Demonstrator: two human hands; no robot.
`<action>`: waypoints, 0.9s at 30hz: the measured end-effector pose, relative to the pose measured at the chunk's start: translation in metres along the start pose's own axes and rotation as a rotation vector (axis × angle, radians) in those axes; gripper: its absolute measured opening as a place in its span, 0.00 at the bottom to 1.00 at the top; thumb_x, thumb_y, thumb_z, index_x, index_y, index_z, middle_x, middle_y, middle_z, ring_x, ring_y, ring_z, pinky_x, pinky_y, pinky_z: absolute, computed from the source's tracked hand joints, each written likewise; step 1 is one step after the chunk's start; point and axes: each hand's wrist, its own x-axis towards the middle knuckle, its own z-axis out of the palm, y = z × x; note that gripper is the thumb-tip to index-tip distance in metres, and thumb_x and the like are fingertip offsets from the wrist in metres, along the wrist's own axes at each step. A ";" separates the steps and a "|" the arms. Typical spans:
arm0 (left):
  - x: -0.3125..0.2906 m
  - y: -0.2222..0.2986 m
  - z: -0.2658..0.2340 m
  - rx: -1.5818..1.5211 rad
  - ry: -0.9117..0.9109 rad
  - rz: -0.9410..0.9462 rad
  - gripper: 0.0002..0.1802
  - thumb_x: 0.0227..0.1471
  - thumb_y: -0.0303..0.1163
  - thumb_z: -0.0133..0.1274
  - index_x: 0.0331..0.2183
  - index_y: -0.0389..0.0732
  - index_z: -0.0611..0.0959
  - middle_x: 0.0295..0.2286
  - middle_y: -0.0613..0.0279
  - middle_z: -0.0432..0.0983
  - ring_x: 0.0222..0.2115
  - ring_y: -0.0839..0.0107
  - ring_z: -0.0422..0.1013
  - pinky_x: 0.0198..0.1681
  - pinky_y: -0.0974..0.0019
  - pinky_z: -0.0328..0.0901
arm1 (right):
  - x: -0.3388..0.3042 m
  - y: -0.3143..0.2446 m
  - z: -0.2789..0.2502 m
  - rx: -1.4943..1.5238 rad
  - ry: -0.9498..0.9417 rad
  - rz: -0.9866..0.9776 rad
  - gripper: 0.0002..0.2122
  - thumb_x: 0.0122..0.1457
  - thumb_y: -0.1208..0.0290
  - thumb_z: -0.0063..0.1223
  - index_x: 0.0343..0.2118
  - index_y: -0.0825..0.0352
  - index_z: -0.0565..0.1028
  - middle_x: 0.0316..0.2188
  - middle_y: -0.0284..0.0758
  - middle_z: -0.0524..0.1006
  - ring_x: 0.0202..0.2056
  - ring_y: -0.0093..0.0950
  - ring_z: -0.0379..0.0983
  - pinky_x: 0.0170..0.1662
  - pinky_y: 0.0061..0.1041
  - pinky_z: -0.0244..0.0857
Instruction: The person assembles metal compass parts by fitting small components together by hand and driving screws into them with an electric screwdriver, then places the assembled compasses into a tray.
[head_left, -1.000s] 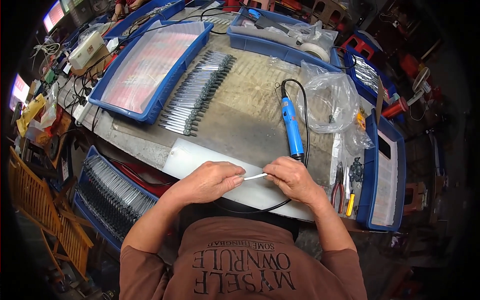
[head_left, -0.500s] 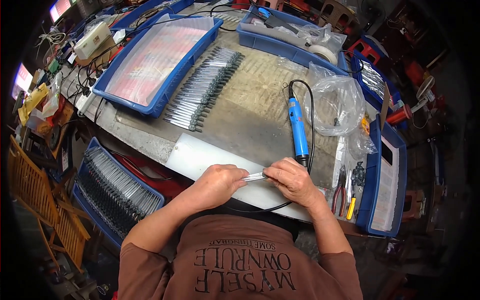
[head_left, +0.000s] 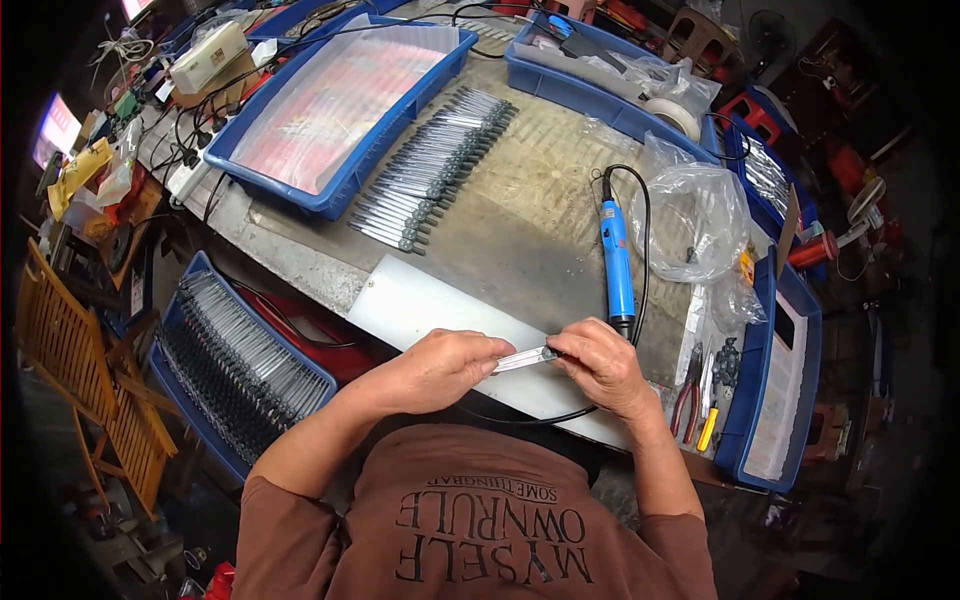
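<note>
Head view, low centre of the frame: left hand [head_left: 435,368] and right hand [head_left: 598,365] brought together over a white sheet [head_left: 430,305] at the near edge of the surface [head_left: 520,215], each grip pinched shut on one end of a slim silvery piece in a clear sleeve [head_left: 522,359], held level between the fingertips. Just above the right hand, lying on the surface: a blue corded hand tool [head_left: 617,262], tip toward the hand, black cord looping round and down under the wrists. Upper centre: a row of like pieces [head_left: 432,170] laid side by side, beside a large blue tray [head_left: 340,95] lined with clear film. Lower left, off the surface: a second blue tray [head_left: 235,365] packed with dark-ended pieces. Right of centre: a crumpled clear bag [head_left: 695,215]; below it, red-handled pliers [head_left: 685,395] and small tools beside a narrow blue tray [head_left: 775,385]. Judged as mid-step: one piece being handled or sleeved, end by end, not yet laid with the others. Next move, likely, calls for a steady two-handed hold, ends kept aligned, thin sleeve kept from buckling, blue tool within easy reach of the right hand.
</note>
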 end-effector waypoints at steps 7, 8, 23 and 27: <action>-0.001 -0.008 0.000 -0.024 -0.106 -0.104 0.15 0.44 0.25 0.51 0.38 0.33 0.75 0.27 0.56 0.74 0.27 0.73 0.69 0.33 0.72 0.64 | 0.003 -0.001 0.001 0.012 -0.030 -0.009 0.12 0.37 0.82 0.56 0.29 0.66 0.73 0.24 0.34 0.70 0.26 0.31 0.67 0.28 0.26 0.62; -0.001 -0.009 0.001 -0.046 -0.102 -0.110 0.15 0.43 0.24 0.52 0.38 0.33 0.75 0.26 0.57 0.74 0.27 0.74 0.69 0.33 0.72 0.64 | 0.003 -0.001 0.001 0.012 -0.036 -0.014 0.12 0.37 0.82 0.55 0.29 0.66 0.73 0.24 0.34 0.70 0.26 0.31 0.67 0.28 0.26 0.62; -0.001 -0.020 0.001 -0.537 -0.222 -0.316 0.14 0.53 0.30 0.43 0.40 0.31 0.72 0.27 0.62 0.73 0.25 0.78 0.69 0.31 0.75 0.65 | 0.008 -0.002 0.000 0.058 -0.064 0.001 0.12 0.38 0.83 0.54 0.30 0.67 0.72 0.25 0.35 0.70 0.27 0.33 0.68 0.29 0.27 0.62; -0.002 -0.018 -0.002 -0.560 -0.236 -0.320 0.16 0.55 0.32 0.40 0.41 0.30 0.72 0.29 0.61 0.73 0.27 0.78 0.70 0.32 0.75 0.66 | 0.008 -0.002 0.001 0.063 -0.066 -0.002 0.12 0.38 0.82 0.55 0.30 0.67 0.72 0.25 0.35 0.70 0.27 0.33 0.67 0.29 0.27 0.62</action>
